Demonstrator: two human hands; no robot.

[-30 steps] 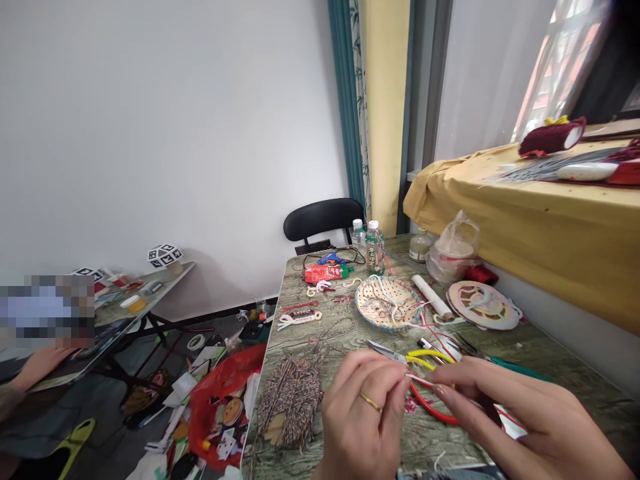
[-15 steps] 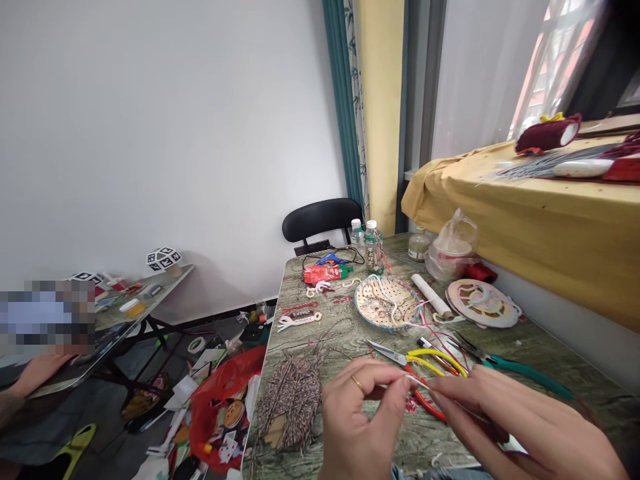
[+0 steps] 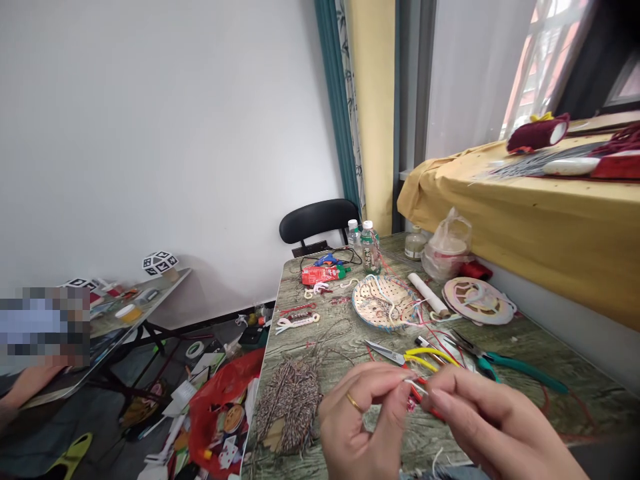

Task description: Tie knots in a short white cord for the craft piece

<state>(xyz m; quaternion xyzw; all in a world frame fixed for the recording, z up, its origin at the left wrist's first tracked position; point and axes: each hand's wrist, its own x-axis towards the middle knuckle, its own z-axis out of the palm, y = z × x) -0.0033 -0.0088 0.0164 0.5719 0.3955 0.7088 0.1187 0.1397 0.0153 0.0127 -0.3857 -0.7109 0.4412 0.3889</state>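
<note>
Between my two hands runs a short stretch of white cord [image 3: 418, 387]. My left hand [image 3: 367, 417], with a gold ring, pinches one end between thumb and forefinger. The fingertips of my right hand [image 3: 493, 420] are closed on the cord just to the right. Behind my hands lie scissors [image 3: 387, 351] with yellow and red handles, partly covered by my fingers. Green-handled pliers [image 3: 525, 370] rest on the table to the right. A bundle of mottled brown yarn [image 3: 290, 403] lies left of my left hand.
A round woven basket [image 3: 383, 303] with cords, a white roll [image 3: 427, 293] and a round disc [image 3: 479, 301] lie farther back. Bottles [image 3: 370, 247] and a red glue bottle [image 3: 320, 275] stand or lie beyond. At left, a person's hand [image 3: 43, 377] rests by another table.
My right hand has turned and its fingers have curled in more, uncovering more of the green pliers' handles. The left hand keeps its pinch on the cord. The view has shifted slightly.
</note>
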